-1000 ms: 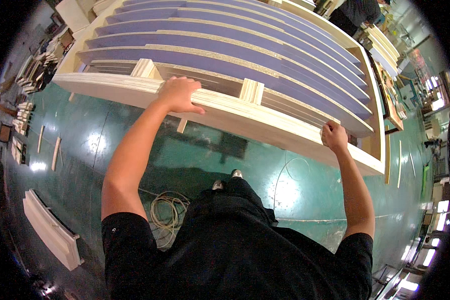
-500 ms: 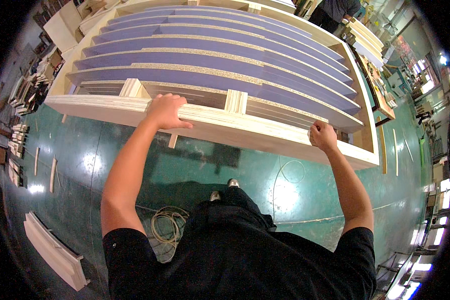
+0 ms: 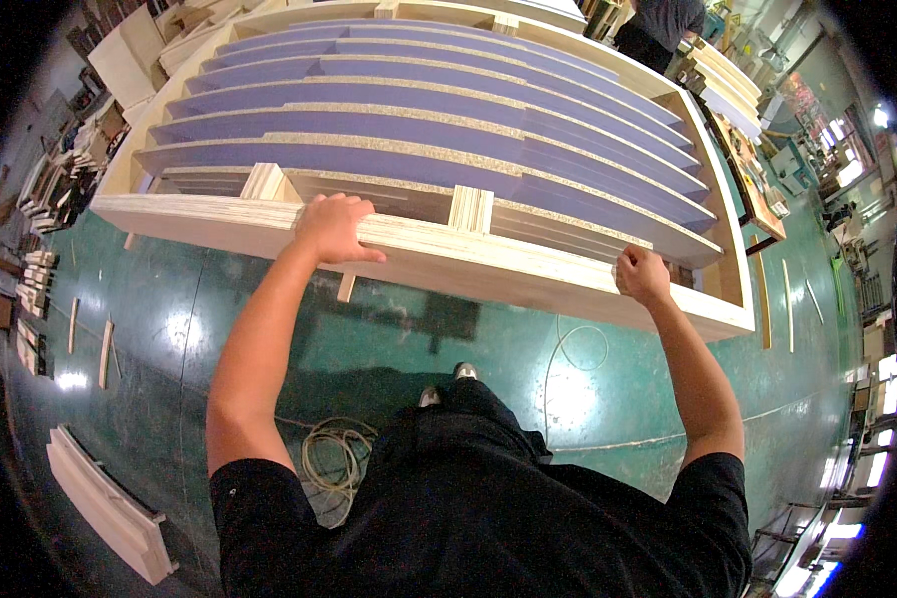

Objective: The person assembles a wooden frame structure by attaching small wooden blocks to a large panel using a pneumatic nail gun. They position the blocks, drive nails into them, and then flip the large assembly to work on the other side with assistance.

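Observation:
A large pale plywood frame [image 3: 528,267] stretches across in front of me, holding rows of upright blue-faced boards with speckled edges [image 3: 409,148]. My left hand [image 3: 334,229] grips its near rail left of the middle, fingers over the top and thumb along the front side. Farther right, my right hand [image 3: 644,274] is closed at the top of the same rail, its fingers curled toward the inner side and partly hidden. Between my hands a short plywood block [image 3: 470,209] stands against the inside of the rail; another block [image 3: 266,182] sits left of my left hand.
A hose [image 3: 334,460] lies coiled on the green floor [image 3: 508,349] by my feet. Stacked boards [image 3: 105,503] rest at lower left. Wood strips [image 3: 106,354] lie on the left. A workbench [image 3: 752,194] and another person [image 3: 663,30] are beyond the frame's right side.
My view has shifted very slightly. Both hands stay at the same places on the rail, and the frame appears unmoved.

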A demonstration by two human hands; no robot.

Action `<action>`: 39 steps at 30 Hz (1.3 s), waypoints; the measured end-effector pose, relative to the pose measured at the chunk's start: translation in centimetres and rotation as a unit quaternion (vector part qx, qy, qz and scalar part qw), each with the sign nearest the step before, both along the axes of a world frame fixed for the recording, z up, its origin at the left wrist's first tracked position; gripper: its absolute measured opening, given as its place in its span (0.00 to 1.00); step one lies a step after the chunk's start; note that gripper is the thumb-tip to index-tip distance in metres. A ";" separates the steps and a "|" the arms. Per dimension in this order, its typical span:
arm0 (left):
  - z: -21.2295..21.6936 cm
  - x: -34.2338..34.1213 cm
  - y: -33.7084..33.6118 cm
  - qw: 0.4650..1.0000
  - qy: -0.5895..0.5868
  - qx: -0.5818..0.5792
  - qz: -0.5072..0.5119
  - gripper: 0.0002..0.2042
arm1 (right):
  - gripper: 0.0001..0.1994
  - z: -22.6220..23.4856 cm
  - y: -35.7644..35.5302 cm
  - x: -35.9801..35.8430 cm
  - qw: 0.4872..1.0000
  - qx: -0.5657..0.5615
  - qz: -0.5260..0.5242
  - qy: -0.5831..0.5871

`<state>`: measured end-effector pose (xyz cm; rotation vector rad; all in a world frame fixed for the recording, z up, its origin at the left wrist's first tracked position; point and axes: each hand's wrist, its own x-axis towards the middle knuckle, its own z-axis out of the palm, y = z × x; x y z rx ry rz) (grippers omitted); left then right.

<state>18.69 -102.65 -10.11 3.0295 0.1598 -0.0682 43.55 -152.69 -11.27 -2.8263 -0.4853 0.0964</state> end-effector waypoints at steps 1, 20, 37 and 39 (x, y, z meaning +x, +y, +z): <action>0.0 0.0 0.0 1.000 -0.001 0.002 0.000 0.40 | 0.17 0.3 0.3 -0.4 1.000 -0.003 -0.003 -0.005; 0.2 0.0 -0.2 1.000 -0.004 0.015 0.000 0.40 | 0.15 0.2 0.1 -0.2 0.999 -0.021 0.018 -0.016; 0.7 -0.2 -0.5 1.000 -0.004 0.017 0.002 0.39 | 0.16 0.0 0.0 0.0 1.000 -0.005 0.017 -0.016; 0.4 -0.1 -0.3 1.000 -0.005 0.016 0.001 0.39 | 0.16 0.0 0.0 0.1 1.000 -0.006 0.015 -0.009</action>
